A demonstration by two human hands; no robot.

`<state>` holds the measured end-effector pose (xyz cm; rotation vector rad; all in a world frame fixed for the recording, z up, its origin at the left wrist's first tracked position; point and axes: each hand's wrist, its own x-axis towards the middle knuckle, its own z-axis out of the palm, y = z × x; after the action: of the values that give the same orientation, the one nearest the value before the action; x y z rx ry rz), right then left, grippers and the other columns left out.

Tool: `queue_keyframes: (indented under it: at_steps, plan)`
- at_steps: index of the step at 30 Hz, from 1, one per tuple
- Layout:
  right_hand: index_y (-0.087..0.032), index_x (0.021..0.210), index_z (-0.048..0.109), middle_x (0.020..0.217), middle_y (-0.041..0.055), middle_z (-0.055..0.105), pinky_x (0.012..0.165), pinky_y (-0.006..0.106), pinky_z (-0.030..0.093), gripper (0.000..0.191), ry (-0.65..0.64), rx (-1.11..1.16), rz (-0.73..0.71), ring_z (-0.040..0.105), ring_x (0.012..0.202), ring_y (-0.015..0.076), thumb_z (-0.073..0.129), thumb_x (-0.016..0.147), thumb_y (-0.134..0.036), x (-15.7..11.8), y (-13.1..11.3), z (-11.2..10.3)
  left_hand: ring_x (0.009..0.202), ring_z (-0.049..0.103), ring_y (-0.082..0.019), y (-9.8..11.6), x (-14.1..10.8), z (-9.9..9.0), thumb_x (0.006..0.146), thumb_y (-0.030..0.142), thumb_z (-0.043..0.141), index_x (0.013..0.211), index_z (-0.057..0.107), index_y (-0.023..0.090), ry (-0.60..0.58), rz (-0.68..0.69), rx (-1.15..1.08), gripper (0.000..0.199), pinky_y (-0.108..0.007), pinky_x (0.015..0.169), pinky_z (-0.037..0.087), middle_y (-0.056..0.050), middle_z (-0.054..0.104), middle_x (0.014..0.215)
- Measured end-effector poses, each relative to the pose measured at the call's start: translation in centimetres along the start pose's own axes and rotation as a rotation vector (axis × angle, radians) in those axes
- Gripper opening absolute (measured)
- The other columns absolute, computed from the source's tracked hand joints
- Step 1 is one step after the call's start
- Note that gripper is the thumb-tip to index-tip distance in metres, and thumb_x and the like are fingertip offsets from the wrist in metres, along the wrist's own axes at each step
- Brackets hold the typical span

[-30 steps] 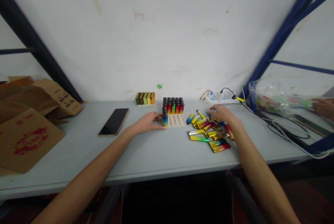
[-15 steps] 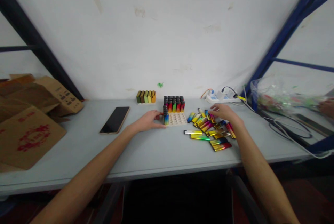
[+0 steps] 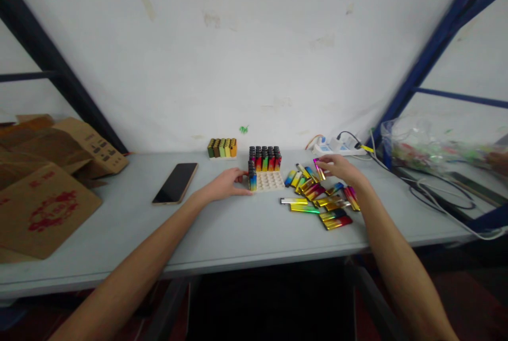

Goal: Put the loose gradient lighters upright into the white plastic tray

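A white tray [image 3: 272,181] with rows of round holes sits mid-table. Upright lighters [image 3: 265,159] with black tops fill its back rows, and a column of blue-and-yellow ones [image 3: 252,176] lines its left side. My left hand [image 3: 228,182] grips the tray's left end, thumb at the front corner and fingers behind. Over the loose pile, my right hand [image 3: 337,166] pinches a purple-and-gold lighter [image 3: 319,169] between thumb and fingers, raised and slightly tilted. Beneath and in front of that hand, a heap of shiny multicoloured lighters [image 3: 313,191] lies flat on the table.
A second tray of green, brown and orange lighters [image 3: 222,148] stands by the wall. A phone [image 3: 175,184] lies left, near cardboard boxes [image 3: 47,208]. At the back right are a power strip [image 3: 337,146] and cables [image 3: 432,193]; another person's hand [image 3: 498,163] shows at the far right.
My right hand has lifted the purple-and-gold lighter out of the pile and turned it upright. My left hand stays put on the tray.
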<state>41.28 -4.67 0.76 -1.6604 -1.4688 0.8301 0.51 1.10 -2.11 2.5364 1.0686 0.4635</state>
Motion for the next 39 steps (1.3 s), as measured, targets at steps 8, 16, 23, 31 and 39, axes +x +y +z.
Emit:
queue_keyframes:
  at_steps: [8,16,23,31,39]
  plan:
    - [-0.024,0.105,0.054,0.079,-0.0027,0.064,0.069,0.029,0.051,0.038,-0.366,0.47,-0.235,0.062,0.071,0.0129,0.071,0.089,-0.054,-2.1,-4.6,3.4,0.087,0.064,-0.028,-0.2,0.1,0.1,0.072,0.074,0.074,0.122,0.069,0.013,-0.001,0.026,-0.002,0.079,-0.034,0.079,0.049,-0.009,0.069,0.096]
    - [-0.025,0.092,0.048,0.066,-0.0075,0.047,0.048,0.02,0.028,0.041,-0.37,0.588,-0.33,0.034,0.052,0.0089,0.064,0.09,-0.063,-2.3,-9.3,9.8,0.089,0.065,-0.028,-0.4,0.0,0.4,0.073,0.074,0.074,0.124,0.07,0.014,0.011,0.033,-0.001,0.08,-0.035,0.083,0.05,-0.01,0.07,0.099]
    - [-0.024,0.066,0.038,0.052,-0.0097,0.018,0.043,0.024,0.008,0.052,-0.302,0.707,-0.037,0.009,0.046,0.0085,0.048,0.089,-0.069,-2.0,-7.5,13.3,0.09,0.066,-0.029,-0.1,0.1,0.2,0.073,0.073,0.074,0.124,0.07,0.012,0.0,0.033,0.014,0.08,-0.035,0.081,0.049,-0.01,0.07,0.097]
    - [-0.025,0.063,0.029,0.052,-0.0091,0.016,0.039,0.023,0.008,0.033,-0.351,0.745,0.098,0.007,0.045,0.0099,0.034,0.093,-0.04,-4.1,-8.4,13.9,0.088,0.066,-0.028,0.2,0.0,0.1,0.072,0.072,0.075,0.121,0.07,0.013,0.014,0.024,-0.009,0.077,-0.033,0.079,0.05,-0.01,0.07,0.098]
    - [-0.024,0.064,0.029,0.054,-0.01,0.017,0.039,0.021,0.009,0.034,-0.336,0.757,0.112,0.006,0.045,0.0094,0.037,0.092,-0.042,-4.3,-8.2,14.1,0.088,0.066,-0.027,0.0,0.0,0.2,0.072,0.071,0.076,0.121,0.07,0.013,0.015,0.024,-0.006,0.076,-0.033,0.079,0.05,-0.01,0.07,0.097]
